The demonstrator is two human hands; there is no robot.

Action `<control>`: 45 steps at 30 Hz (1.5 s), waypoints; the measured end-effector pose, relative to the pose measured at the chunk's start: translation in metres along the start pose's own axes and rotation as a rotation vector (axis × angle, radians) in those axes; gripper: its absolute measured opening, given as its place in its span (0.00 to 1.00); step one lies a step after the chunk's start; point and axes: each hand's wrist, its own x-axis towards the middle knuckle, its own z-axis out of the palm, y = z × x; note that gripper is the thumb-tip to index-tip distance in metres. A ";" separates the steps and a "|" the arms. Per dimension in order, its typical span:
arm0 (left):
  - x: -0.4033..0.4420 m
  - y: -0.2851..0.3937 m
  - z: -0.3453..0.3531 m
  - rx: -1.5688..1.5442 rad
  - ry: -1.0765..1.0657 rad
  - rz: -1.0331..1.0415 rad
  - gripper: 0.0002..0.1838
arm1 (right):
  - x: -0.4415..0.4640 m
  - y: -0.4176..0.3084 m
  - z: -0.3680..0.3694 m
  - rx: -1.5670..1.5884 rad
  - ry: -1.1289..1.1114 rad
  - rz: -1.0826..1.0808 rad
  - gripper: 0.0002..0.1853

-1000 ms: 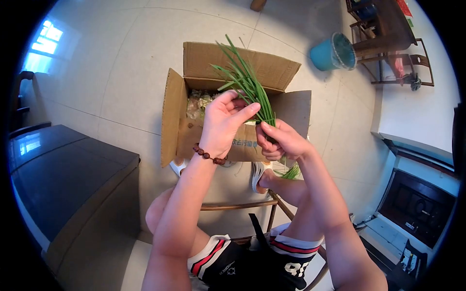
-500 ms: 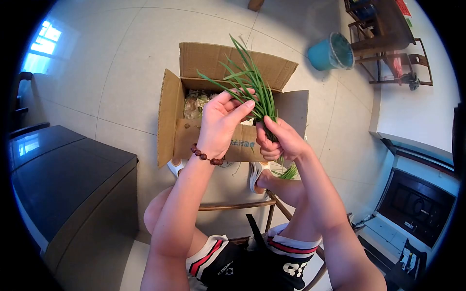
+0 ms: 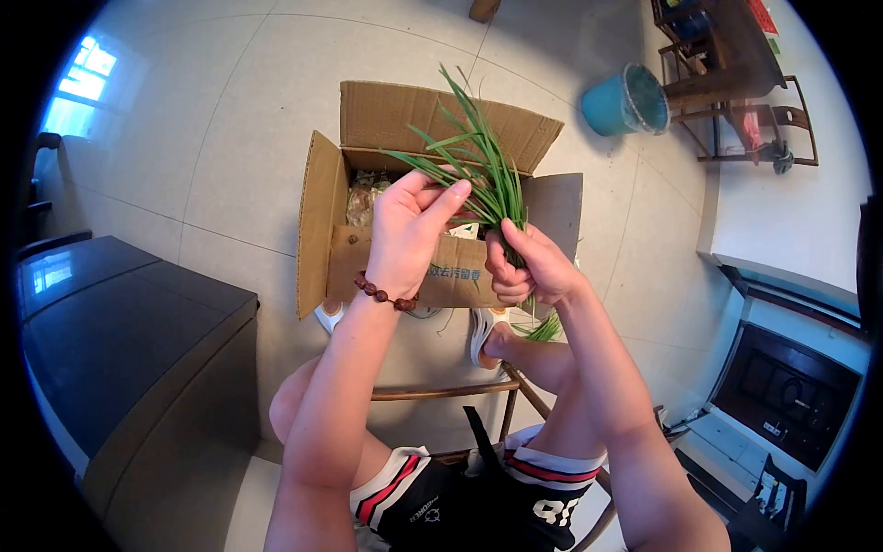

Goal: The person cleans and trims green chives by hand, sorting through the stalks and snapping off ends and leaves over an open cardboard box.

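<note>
A bunch of long green stalks (image 3: 499, 184) fans out above an open cardboard box (image 3: 368, 267). My right hand (image 3: 533, 262) is wrapped round the lower end of the bunch, thumb on top. To its left, my left hand (image 3: 414, 216), with a brown bead bracelet (image 3: 384, 296) at the wrist, pinches some of the stalks between thumb and fingers. Inside the box lie pale, crumpled scraps (image 3: 363, 201), partly hidden by my left hand. More green stalks (image 3: 543, 328) lie on the floor beside my right foot.
A dark cabinet (image 3: 138, 322) stands at the left. A blue bucket (image 3: 607, 106) with a plastic liner is at the upper right, near a wooden table (image 3: 736, 55) and a chair (image 3: 791, 115). A wooden bar (image 3: 441, 393) crosses between my legs.
My left hand has shifted slightly left and down from the middle of the bunch. The stalks have spread wider towards the left. My right hand keeps its hold.
</note>
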 end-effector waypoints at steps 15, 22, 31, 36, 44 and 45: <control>0.002 0.012 -0.009 0.247 0.063 0.016 0.05 | -0.005 -0.006 -0.010 -0.048 0.018 -0.050 0.27; 0.003 0.023 -0.014 0.344 0.076 -0.087 0.07 | -0.009 -0.011 -0.011 -0.093 0.080 -0.093 0.28; 0.005 0.037 -0.021 0.048 -0.033 -0.163 0.17 | -0.015 -0.014 -0.020 -0.057 0.062 -0.109 0.28; 0.005 0.040 -0.026 0.048 -0.075 -0.138 0.17 | -0.018 -0.017 -0.020 -0.057 0.069 -0.130 0.28; 0.005 0.040 -0.026 0.133 -0.073 -0.162 0.18 | -0.020 -0.017 -0.022 -0.031 0.095 -0.143 0.28; 0.005 0.040 -0.026 0.133 -0.072 -0.162 0.18 | -0.020 -0.017 -0.023 -0.031 0.094 -0.143 0.28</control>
